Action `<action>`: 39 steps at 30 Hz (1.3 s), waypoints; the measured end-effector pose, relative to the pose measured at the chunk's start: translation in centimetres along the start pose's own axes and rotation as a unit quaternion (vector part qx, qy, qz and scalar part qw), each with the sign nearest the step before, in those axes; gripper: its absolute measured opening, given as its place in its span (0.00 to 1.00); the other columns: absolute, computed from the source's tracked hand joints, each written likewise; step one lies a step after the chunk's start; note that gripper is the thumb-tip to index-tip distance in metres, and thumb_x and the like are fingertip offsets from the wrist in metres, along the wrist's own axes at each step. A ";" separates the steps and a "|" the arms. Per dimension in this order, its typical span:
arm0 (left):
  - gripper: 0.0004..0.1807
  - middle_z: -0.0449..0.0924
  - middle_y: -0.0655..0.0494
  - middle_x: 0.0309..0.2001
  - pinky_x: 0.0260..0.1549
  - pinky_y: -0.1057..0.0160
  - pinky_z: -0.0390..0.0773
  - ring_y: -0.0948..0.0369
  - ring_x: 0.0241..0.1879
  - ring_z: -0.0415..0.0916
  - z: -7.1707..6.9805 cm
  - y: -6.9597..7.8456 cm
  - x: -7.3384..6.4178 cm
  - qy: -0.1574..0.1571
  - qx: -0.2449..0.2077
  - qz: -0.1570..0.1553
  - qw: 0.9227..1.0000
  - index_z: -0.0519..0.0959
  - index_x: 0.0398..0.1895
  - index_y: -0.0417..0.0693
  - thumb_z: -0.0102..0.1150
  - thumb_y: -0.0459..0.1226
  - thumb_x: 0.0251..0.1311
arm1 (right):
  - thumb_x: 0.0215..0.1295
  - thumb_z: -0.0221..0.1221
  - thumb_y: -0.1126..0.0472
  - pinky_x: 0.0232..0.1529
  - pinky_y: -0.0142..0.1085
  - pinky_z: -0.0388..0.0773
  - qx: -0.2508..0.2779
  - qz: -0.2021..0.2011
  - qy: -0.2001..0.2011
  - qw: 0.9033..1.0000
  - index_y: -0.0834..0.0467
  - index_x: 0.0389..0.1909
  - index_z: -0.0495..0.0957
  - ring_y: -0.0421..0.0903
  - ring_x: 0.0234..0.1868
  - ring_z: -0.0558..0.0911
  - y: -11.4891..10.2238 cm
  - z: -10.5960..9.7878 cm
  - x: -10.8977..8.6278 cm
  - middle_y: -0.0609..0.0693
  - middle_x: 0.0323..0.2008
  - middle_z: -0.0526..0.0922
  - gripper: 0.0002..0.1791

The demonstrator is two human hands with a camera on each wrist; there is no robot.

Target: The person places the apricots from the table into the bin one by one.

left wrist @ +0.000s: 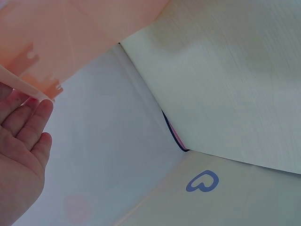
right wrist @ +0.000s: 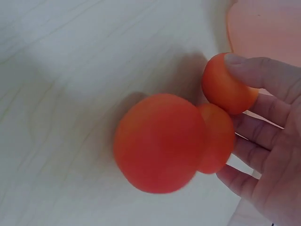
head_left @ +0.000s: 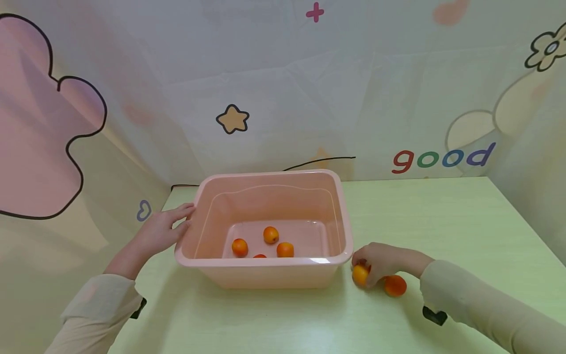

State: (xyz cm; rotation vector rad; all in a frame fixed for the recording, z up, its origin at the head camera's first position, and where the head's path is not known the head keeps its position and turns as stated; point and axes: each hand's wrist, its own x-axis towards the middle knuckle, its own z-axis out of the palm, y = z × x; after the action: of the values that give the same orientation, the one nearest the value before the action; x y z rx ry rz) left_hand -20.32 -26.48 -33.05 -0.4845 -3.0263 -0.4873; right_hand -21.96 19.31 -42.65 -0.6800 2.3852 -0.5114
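A pink plastic basin stands on the table with several small orange-red fruits inside, such as one fruit near its middle. My left hand touches the basin's left rim with its fingers nearly straight; the left wrist view shows the fingertips right at the lip. Just right of the basin, my right hand pinches an orange fruit between thumb and fingers. Close beside it on the table lie a redder fruit and another orange fruit, the latter hidden by the hand in the head view.
The pale green table runs back to a printed cloth backdrop, which also hangs along both sides. The basin's near wall hides part of one fruit inside.
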 end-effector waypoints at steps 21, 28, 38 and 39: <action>0.23 0.65 0.43 0.60 0.27 0.63 0.65 0.63 0.16 0.60 0.1 -0.4 0.1 0.009 0.002 0.008 1.000 0.67 0.58 0.38 0.49 0.36 0.59 | 0.44 0.62 0.66 0.37 0.35 0.74 -0.011 -0.051 0.050 0.997 0.55 0.41 0.75 0.44 0.37 0.74 -1.2 -6.7 -1.8 0.45 0.36 0.79 0.18; 0.23 0.65 0.42 0.60 0.28 0.63 0.65 0.63 0.15 0.58 0.1 -0.4 0.2 0.003 0.001 0.002 1.000 0.66 0.58 0.38 0.49 0.36 0.59 | 0.46 0.60 0.65 0.36 0.35 0.75 -0.018 -0.054 0.070 0.996 0.56 0.42 0.75 0.45 0.40 0.74 -1.9 -9.3 -2.7 0.47 0.36 0.79 0.18; 0.23 0.65 0.42 0.60 0.26 0.64 0.64 0.63 0.14 0.57 0.2 -0.3 0.1 0.001 0.001 0.002 1.000 0.66 0.59 0.38 0.49 0.37 0.59 | 0.49 0.59 0.62 0.48 0.48 0.70 -0.019 -0.059 0.092 0.994 0.56 0.44 0.73 0.46 0.44 0.73 -4.2 -12.9 -3.4 0.46 0.38 0.78 0.18; 0.23 0.65 0.43 0.60 0.26 0.64 0.64 0.64 0.14 0.57 0.1 -0.3 0.0 0.002 0.002 0.002 1.000 0.66 0.59 0.39 0.49 0.37 0.59 | 0.49 0.60 0.62 0.48 0.47 0.70 -0.016 -0.061 0.091 0.994 0.56 0.44 0.73 0.46 0.44 0.73 -4.5 -13.1 -3.4 0.46 0.38 0.77 0.18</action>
State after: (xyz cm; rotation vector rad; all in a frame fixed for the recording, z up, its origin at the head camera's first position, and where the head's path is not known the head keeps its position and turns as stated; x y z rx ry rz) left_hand -20.44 -26.70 -33.28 -0.4884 -3.0211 -0.4818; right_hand -26.42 20.19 -29.11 -0.8296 2.5364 -0.6118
